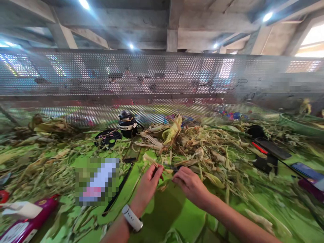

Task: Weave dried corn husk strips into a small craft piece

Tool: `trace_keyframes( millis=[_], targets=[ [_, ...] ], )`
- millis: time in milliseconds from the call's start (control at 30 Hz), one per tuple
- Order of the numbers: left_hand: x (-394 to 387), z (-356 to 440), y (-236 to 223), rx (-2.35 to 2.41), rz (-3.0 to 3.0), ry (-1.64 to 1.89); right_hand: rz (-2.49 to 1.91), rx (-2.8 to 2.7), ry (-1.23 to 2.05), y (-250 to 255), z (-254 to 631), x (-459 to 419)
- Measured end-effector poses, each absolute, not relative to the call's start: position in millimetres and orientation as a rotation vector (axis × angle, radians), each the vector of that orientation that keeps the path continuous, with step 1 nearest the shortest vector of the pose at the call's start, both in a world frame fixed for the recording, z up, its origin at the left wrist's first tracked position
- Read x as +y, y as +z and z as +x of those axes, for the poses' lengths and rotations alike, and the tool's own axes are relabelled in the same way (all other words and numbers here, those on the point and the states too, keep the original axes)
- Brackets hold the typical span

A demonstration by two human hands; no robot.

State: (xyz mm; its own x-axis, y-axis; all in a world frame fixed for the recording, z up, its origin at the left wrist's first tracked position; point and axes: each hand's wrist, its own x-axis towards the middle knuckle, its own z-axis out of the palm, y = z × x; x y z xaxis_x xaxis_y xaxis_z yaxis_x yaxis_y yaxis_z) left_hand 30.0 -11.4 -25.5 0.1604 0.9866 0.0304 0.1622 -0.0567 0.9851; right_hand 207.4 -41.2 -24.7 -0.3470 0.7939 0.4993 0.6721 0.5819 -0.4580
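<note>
My left hand [150,179], with a white watch at its wrist, is closed in a pinch on a pale piece of corn husk [150,159]. My right hand [188,184] is closed around the dark handle of a small tool. It looks like a small knife [170,166], its thin end pointing towards my left fingers. Small husk scraps [162,187] lie on the green tabletop [164,211] under my hands. Behind them rises a heap of dry husks [199,152] with a yellow-green husk [173,131] standing in it.
A black bottle [127,125] stands before a perforated metal screen [157,79]. Husk strands [54,168] cover the left side. A purple packet [32,221] lies front left, phones [307,171] lie right, and a green basket [301,125] stands far right. People appear dimly behind the screen.
</note>
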Motion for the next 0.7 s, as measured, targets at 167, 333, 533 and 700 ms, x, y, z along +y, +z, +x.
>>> trace_keyframes(
  millis=[167,333,533,700],
  targets=[
    [-16,30,-21,0.972,1.545,0.719,-1.017,-2.060,0.036,-17,211,-44],
    [-27,30,-9,0.730,1.630,0.474,-1.174,-2.016,0.048,-27,209,-44],
    [-29,26,-3,0.724,1.554,0.494,-1.285,-2.006,-0.103,-30,206,-47],
    [-30,25,3,0.778,1.473,0.532,-1.264,-2.012,-0.058,-31,208,-46]
  ],
)
